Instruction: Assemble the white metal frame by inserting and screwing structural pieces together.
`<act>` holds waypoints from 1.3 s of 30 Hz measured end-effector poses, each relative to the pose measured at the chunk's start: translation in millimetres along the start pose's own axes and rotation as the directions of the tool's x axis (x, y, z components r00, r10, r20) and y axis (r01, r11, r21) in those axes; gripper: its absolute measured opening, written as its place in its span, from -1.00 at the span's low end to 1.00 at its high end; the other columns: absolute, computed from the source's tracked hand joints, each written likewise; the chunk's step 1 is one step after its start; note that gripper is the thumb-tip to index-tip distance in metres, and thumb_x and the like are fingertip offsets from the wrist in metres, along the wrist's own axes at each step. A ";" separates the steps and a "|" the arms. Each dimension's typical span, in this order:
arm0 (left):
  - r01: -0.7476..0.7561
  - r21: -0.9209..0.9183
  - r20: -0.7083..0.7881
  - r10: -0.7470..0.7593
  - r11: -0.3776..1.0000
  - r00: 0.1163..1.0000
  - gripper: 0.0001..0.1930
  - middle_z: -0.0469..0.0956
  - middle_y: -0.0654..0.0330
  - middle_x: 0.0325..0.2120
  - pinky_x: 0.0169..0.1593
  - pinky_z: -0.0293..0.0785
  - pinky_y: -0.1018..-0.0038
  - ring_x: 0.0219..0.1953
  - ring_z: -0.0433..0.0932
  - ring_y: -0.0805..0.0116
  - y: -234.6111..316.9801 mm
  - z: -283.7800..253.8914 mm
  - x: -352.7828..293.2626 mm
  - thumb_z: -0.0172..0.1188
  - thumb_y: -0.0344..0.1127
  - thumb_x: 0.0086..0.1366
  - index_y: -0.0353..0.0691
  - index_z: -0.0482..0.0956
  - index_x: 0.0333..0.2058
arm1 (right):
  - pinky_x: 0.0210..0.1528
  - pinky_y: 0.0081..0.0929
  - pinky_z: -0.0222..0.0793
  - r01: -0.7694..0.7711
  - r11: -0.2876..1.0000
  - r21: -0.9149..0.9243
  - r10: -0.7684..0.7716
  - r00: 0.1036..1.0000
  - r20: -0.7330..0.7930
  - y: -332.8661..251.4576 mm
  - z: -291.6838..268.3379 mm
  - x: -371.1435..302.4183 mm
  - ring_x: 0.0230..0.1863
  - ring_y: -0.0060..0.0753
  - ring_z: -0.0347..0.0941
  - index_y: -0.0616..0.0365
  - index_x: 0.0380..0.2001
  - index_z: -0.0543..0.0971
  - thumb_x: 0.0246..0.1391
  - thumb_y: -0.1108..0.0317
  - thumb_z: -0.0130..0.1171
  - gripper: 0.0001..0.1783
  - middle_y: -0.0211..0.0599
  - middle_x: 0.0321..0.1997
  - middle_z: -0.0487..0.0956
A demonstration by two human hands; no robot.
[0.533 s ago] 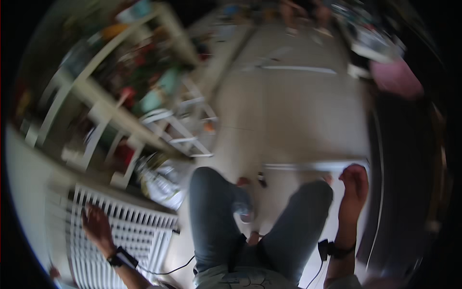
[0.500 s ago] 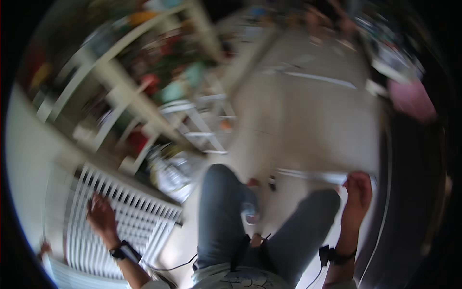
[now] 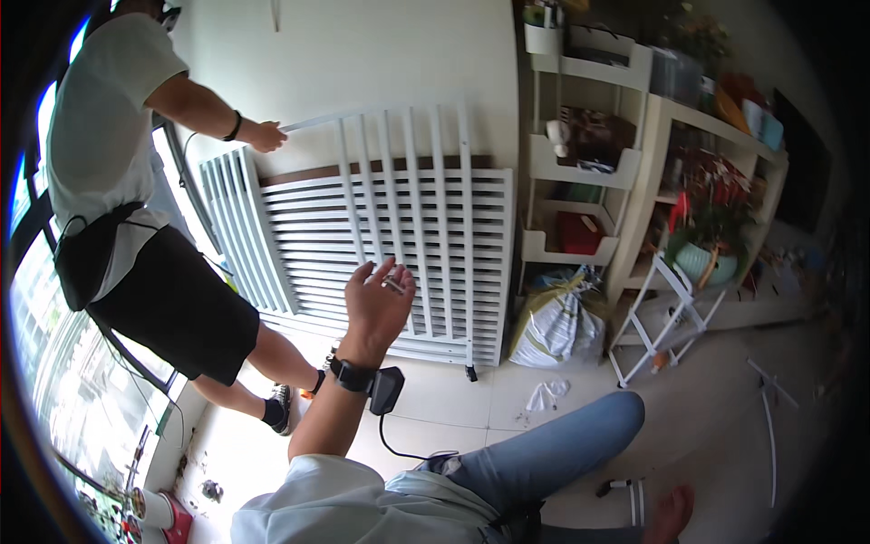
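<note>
My left hand [image 3: 379, 306] is raised in front of the white slatted panels, palm up, fingers curled around small metal pieces [image 3: 393, 285] too small to name. A black strap with a small black box and cable [image 3: 386, 391] sits on that wrist. Low at the right edge of my legs, my right hand [image 3: 669, 515] is partly in view, dim and soft, so its fingers do not show clearly. White slatted panels [image 3: 489, 263] lean against the wall, one in front of another. A co-worker's hand [image 3: 266, 136] touches the top rail of the front panel.
The co-worker [image 3: 113, 136] stands at the left by a bright window. Right of the panels are a white tiered shelf [image 3: 634, 68], a stuffed sack [image 3: 562, 326], a white plant stand [image 3: 634, 349] and a cabinet [image 3: 675, 109]. Thin white strips [image 3: 771, 444] and a crumpled cloth [image 3: 547, 394] lie on the floor.
My view has swung left, bringing the panels and the co-worker into the picture. My left hand is now up before the panels; the right has slipped to the lower right.
</note>
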State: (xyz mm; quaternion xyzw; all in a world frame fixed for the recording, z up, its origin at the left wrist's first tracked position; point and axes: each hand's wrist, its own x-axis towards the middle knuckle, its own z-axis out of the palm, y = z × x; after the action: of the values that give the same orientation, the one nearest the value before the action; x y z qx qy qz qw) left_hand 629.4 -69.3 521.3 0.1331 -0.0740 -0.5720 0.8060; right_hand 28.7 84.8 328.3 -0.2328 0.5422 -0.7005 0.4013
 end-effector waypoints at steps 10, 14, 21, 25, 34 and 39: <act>-0.274 0.095 -0.091 0.282 0.957 0.955 -0.65 0.32 -0.08 0.07 0.25 0.42 0.25 0.13 0.40 0.08 55.4 -37.7 60.3 -0.17 -0.43 0.43 -0.38 0.22 0.15 | -0.32 -0.54 0.34 0.119 0.993 -0.006 -0.119 0.982 -0.147 -36.1 52.4 -44.1 -0.38 -0.46 0.39 0.20 -0.24 0.55 0.11 0.35 0.16 -0.82 -0.35 -0.39 0.49; -0.292 0.036 -0.150 0.294 0.956 0.944 -0.64 0.32 -0.12 0.10 0.27 0.41 0.24 0.18 0.38 0.06 70.5 -53.8 64.0 -0.19 -0.44 0.43 -0.39 0.20 0.16 | -0.30 -0.51 0.36 0.052 0.989 -0.141 -0.069 0.990 -0.121 -24.0 45.7 -23.1 -0.37 -0.44 0.41 0.23 -0.21 0.54 0.12 0.37 0.15 -0.80 -0.33 -0.37 0.49; -0.303 -0.070 -0.068 0.299 0.950 0.952 -0.52 0.33 -0.11 0.14 0.35 0.25 0.12 0.25 0.32 -0.01 85.9 -66.0 64.8 -0.17 -0.11 0.42 -0.32 0.21 0.16 | -0.23 -0.39 0.43 -0.038 0.949 -0.314 0.022 0.998 -0.054 5.9 11.4 20.4 -0.31 -0.34 0.46 0.26 -0.10 0.53 0.10 0.46 0.16 -0.73 -0.24 -0.28 0.54; -0.314 -0.138 -0.019 0.314 0.939 0.949 -0.44 0.31 -0.10 0.18 0.41 0.09 0.03 0.31 0.25 0.03 98.6 -59.9 60.4 -0.20 0.00 0.41 -0.25 0.17 0.23 | -0.18 -0.34 0.46 -0.084 0.925 -0.371 0.075 0.996 -0.038 9.2 9.1 30.5 -0.27 -0.33 0.47 0.23 -0.08 0.53 0.11 0.44 0.18 -0.72 -0.23 -0.23 0.56; -0.300 -0.166 0.034 0.309 0.939 0.950 -0.34 0.19 0.03 0.32 0.48 -0.13 0.03 0.42 0.08 0.10 102.1 -53.5 48.9 -0.25 0.09 0.42 -0.21 0.08 0.34 | -0.13 -0.32 0.46 -0.020 0.888 -0.459 0.042 0.998 0.038 19.1 11.0 39.0 -0.23 -0.32 0.47 0.20 -0.06 0.53 0.16 0.40 0.19 -0.72 -0.23 -0.17 0.56; -0.238 -0.175 0.193 0.270 0.955 0.943 -0.33 0.20 0.04 0.33 0.50 -0.19 0.03 0.44 0.04 0.11 102.3 -62.7 51.8 -0.24 0.13 0.41 -0.23 0.19 0.31 | -0.12 -0.33 0.46 -0.042 0.855 -0.516 0.069 0.997 0.034 11.4 27.7 29.1 -0.22 -0.31 0.47 0.22 -0.05 0.52 0.19 0.37 0.14 -0.72 -0.20 -0.16 0.56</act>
State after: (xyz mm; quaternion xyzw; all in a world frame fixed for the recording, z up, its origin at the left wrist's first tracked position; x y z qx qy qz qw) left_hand 756.1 -78.2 490.4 -0.0008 -0.1344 -0.4779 0.8681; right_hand 36.7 44.3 322.7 -0.3336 0.7058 -0.5122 0.3581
